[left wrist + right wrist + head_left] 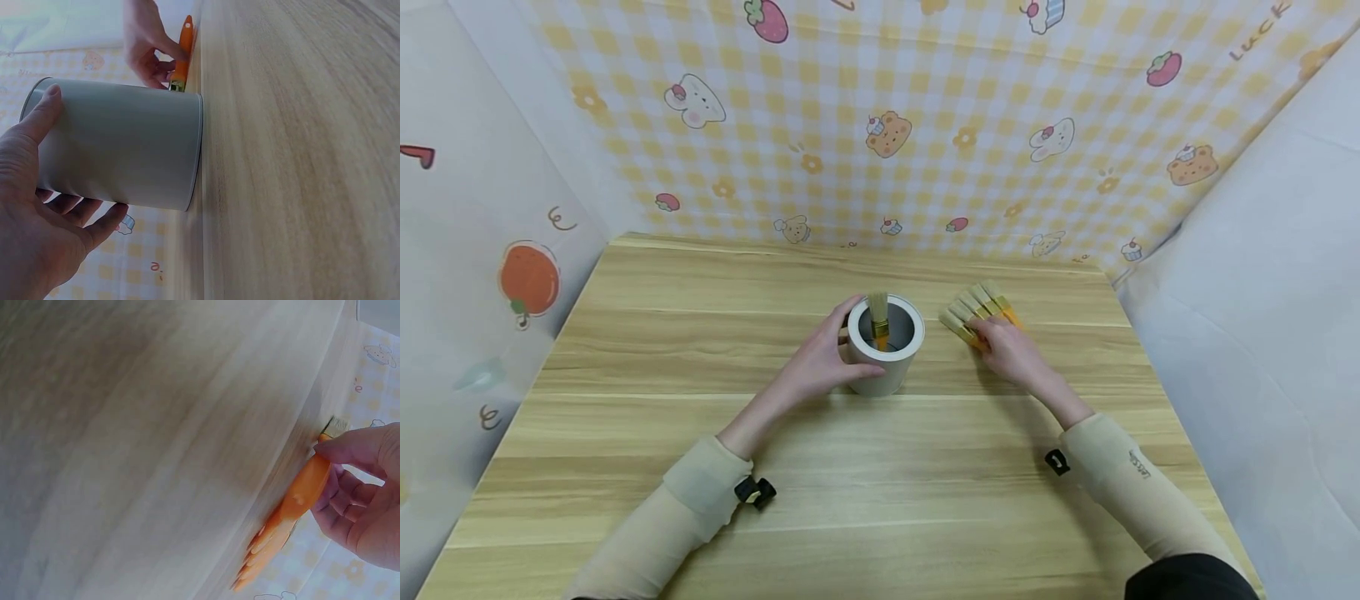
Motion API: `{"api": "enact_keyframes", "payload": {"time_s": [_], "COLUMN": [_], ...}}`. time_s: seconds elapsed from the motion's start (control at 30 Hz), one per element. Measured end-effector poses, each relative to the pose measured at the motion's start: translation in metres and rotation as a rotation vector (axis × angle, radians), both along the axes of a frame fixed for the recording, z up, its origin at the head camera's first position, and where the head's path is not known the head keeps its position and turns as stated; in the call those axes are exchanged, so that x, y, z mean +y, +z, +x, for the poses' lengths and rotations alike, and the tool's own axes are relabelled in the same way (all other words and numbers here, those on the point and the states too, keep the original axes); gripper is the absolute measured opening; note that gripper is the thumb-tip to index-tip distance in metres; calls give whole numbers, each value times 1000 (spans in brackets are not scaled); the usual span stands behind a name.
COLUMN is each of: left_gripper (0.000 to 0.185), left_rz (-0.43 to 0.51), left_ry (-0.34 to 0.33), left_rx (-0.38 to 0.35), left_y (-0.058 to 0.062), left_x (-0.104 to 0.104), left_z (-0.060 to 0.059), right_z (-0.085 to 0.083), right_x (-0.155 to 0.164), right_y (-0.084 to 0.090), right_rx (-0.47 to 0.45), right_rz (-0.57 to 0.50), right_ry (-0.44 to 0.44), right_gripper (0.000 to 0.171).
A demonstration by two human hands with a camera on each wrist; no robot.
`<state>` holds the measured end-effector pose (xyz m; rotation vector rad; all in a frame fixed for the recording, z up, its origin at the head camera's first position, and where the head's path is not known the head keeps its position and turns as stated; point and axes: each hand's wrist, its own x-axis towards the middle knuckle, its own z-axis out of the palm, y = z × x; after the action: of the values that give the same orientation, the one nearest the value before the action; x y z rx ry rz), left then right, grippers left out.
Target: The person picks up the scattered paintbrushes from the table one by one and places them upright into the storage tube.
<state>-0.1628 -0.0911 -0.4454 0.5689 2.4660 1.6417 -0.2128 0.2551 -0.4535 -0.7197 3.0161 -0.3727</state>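
Note:
A grey cylindrical pot (886,346) stands upright at the middle of the wooden table (647,350), with one orange-handled brush (878,321) standing in it, bristles up. My left hand (820,360) grips the pot's left side; in the left wrist view thumb and fingers wrap round the pot (125,150). To the right, several orange-handled brushes (976,308) lie side by side on the table. My right hand (1011,350) rests over their handles, and in the right wrist view its thumb and fingers pinch one orange handle (300,494).
Patterned yellow check cloth (925,125) walls the back of the table, with pale panels at the left (475,250) and right (1262,292). Bare tabletop stretches in front of the pot and to its left.

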Motion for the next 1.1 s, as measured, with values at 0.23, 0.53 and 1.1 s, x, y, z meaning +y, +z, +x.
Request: {"api": "enact_keyframes", "payload": {"time_s": [0.23, 0.53, 1.1], "left_gripper": [111, 110, 111], "left_rz": [-2, -1, -2], "left_ry": [-5, -7, -1], "left_rx": [8, 1, 10], "left_y": [0, 1, -1], "left_x": [0, -1, 1], "left_z": [0, 0, 0], "right_z": [1, 2, 17], "right_x": [-4, -19, -76], "right_y": [15, 61, 134], "right_rx": [-31, -48, 73], "right_rz": [-88, -335, -958], "right_ry": [-30, -79, -65], "right_gripper": [47, 49, 30]}}
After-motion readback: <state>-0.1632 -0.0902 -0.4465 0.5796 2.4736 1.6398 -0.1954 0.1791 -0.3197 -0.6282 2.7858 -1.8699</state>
